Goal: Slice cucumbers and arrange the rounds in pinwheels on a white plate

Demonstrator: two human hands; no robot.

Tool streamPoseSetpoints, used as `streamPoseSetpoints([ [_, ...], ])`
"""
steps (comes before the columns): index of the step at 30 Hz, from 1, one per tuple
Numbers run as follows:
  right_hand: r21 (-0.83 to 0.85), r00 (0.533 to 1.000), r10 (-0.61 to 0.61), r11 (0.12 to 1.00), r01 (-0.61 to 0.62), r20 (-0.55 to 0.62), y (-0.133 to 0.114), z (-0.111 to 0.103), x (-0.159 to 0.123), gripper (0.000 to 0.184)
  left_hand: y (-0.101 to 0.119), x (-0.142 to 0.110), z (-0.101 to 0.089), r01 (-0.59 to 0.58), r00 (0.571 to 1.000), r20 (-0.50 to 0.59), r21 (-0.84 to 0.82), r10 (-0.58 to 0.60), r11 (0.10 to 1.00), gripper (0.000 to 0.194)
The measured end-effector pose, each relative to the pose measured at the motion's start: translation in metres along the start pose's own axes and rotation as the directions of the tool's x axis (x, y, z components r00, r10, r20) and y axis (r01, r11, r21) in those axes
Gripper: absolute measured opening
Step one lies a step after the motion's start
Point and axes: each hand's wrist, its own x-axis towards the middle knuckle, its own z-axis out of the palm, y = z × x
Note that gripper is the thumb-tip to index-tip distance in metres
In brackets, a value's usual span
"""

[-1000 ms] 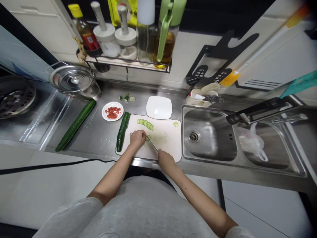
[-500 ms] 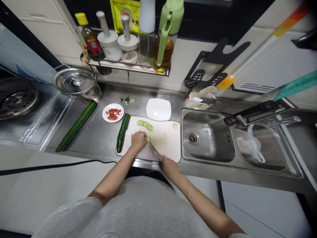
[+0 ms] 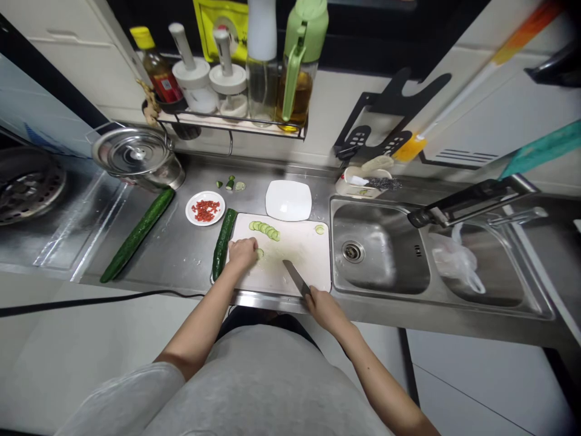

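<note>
My left hand (image 3: 243, 252) is over the left half of the white cutting board (image 3: 272, 281), its fingers curled round a short cucumber piece (image 3: 259, 254) whose pale green end shows by the fingertips. The rest of that piece is hidden under the hand. In my right hand (image 3: 324, 307) is the handle of a kitchen knife (image 3: 296, 277), its blade lying low over the board, pointing up and left, apart from the cucumber. A row of overlapping cucumber slices (image 3: 264, 229) lies behind my left hand. Another cucumber length (image 3: 224, 242) rests along the board's left edge.
Behind the board sits a white square plate (image 3: 288, 200). A small plate of chopped red pieces (image 3: 206, 221), cucumber ends (image 3: 230, 183) and a whole cucumber (image 3: 137, 235) are to the left. A double sink (image 3: 385, 287) adjoins the right side; a condiment rack (image 3: 236, 125) hangs above.
The knife has drawn away from the cucumber piece, down and right with my right hand. My left hand has shifted left with the piece. The view has moved slightly.
</note>
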Motion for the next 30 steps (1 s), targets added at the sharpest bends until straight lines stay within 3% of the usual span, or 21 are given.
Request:
streamPoseSetpoints([
  [5,-0.001,1.0,0.016,1.0,-0.016,-0.014,0.003,-0.002,0.002,0.025,-0.006,0.001,0.001,0.006,1.0,-0.025,0.087,-0.003,0.996,0.017],
  [19,0.018,0.998,-0.027,0.999,0.028,-0.053,0.009,0.0,0.004,0.024,-0.026,-0.004,0.007,-0.125,0.989,-0.078,-0.02,0.123,0.992,0.024],
  [25,0.008,0.998,-0.034,0.999,0.035,-0.057,0.009,-0.002,0.005,0.022,-0.026,-0.01,0.012,-0.066,0.989,-0.131,-0.021,0.062,0.998,0.017],
  [30,0.021,0.999,-0.017,1.0,0.018,-0.033,0.006,-0.006,0.003,0.022,-0.026,-0.009,0.017,-0.016,0.994,-0.107,-0.107,0.004,0.994,0.015],
])
